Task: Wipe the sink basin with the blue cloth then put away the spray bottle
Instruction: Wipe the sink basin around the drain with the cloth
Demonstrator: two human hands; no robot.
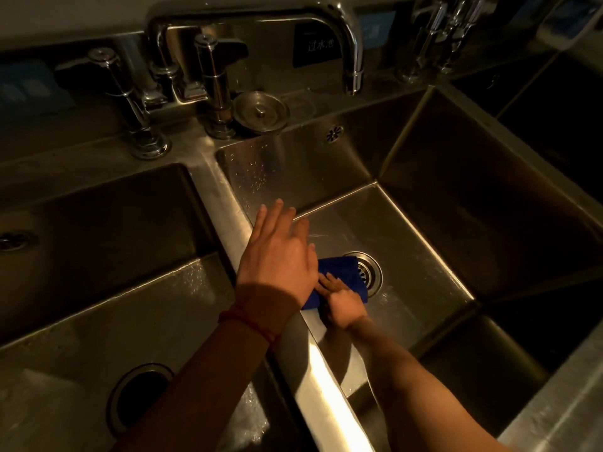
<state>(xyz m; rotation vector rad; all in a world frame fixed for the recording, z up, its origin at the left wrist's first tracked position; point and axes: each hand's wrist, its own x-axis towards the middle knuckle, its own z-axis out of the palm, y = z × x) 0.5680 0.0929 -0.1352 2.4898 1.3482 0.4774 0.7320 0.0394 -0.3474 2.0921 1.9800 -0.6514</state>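
Note:
A folded blue cloth [342, 272] lies on the floor of the middle steel sink basin [424, 256], just left of the round drain [368, 270]. My right hand [342, 298] presses flat on the cloth with straight fingers, down inside the basin. My left hand [277, 256] hovers with spread fingers above the divider [235, 210] between the basins, partly hiding the cloth's left end. No spray bottle is in view.
A second basin [98, 272] with a dark drain hole [140, 396] lies to the left. A swivel faucet spout [352, 70] reaches over the middle basin, with tap handles [212, 86] and a metal drain plug [261, 110] on the back ledge. Another basin sits at far right.

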